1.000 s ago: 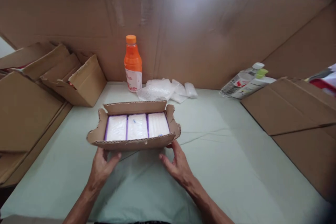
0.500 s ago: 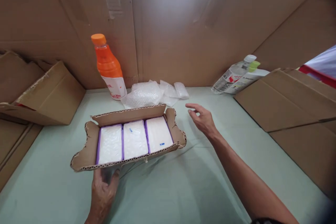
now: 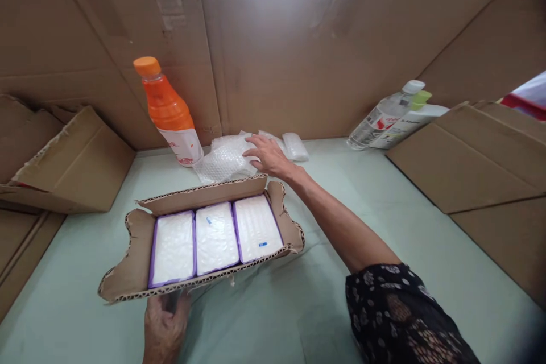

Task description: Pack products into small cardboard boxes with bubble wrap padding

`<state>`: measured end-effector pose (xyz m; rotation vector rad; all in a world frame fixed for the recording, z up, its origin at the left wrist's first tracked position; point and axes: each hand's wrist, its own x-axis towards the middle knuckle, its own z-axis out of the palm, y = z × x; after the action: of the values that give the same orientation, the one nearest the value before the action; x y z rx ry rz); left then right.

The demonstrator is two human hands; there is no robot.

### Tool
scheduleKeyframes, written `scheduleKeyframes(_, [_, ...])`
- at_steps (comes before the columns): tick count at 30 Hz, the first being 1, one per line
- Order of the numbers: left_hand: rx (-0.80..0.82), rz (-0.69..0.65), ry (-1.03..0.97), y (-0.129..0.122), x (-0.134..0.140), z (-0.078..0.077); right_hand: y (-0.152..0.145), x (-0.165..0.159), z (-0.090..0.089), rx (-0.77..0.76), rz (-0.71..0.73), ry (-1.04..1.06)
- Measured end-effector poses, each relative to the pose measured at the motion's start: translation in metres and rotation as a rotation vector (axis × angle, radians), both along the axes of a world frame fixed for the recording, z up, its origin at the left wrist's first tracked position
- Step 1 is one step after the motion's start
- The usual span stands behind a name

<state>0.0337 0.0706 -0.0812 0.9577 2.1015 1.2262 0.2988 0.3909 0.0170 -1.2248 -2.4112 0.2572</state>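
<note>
Cardboard tray (image 3: 134, 250): open-topped, lower left of centre in the frame, skewed in view. Contents: three white packs (image 3: 216, 239) with purple edges, side by side; small blue marks on the middle and right ones. Left hand (image 3: 164, 324) at the tray's near edge, lower left; fingertips hidden beneath it, so cannot tell whether they grip. Right hand (image 3: 271, 154) over the bubble wrap (image 3: 226, 162), centre of frame; fingers parted and slightly bent, contact unclear.

Orange bottle (image 3: 170, 114), capped, upper left, beside the wrap. Clear bottle (image 3: 377, 122) with white cap and a white container (image 3: 403, 129) with green cap lean together at upper right. Open carton (image 3: 81, 165) at the left edge, interior mostly hidden; brown cardboard box (image 3: 478, 153) at right.

Surface: pale green cloth (image 3: 341, 182), wrinkled. Tall cardboard panel (image 3: 298, 68) across the top, bright glare at its upper middle.
</note>
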Motion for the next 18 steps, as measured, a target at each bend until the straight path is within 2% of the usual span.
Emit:
scheduleKeyframes(2, [0.011, -0.017, -0.021, 0.000, -0.001, -0.002, 0.008, 0.000, 0.008, -0.032, -0.061, 0.188])
scheduleKeyframes(5, [0.028, -0.025, -0.051, 0.001, -0.001, -0.003, 0.010, 0.020, 0.018, 0.026, -0.222, 0.428])
scheduleKeyframes(6, [0.035, -0.024, -0.052, 0.002, -0.001, -0.003, 0.007, 0.028, 0.020, 0.047, -0.227, 0.418])
scheduleKeyframes(8, [0.062, -0.039, -0.060, 0.004, -0.002, -0.002, -0.003, 0.037, 0.018, 0.050, -0.134, 0.274])
scheduleKeyframes(11, [0.115, -0.087, -0.089, 0.008, -0.003, -0.002, -0.011, 0.023, 0.005, -0.032, -0.004, 0.130])
scheduleKeyframes(13, [0.136, -0.116, -0.098, 0.011, -0.005, 0.000, -0.006, -0.001, -0.002, -0.079, -0.027, 0.203])
scheduleKeyframes(15, [0.137, -0.130, -0.097, 0.012, -0.006, 0.001, 0.004, -0.019, 0.000, -0.081, -0.083, 0.317])
scheduleKeyframes(18, [0.139, -0.125, -0.113, 0.012, -0.006, 0.001, 0.015, -0.014, 0.012, -0.024, -0.186, 0.481])
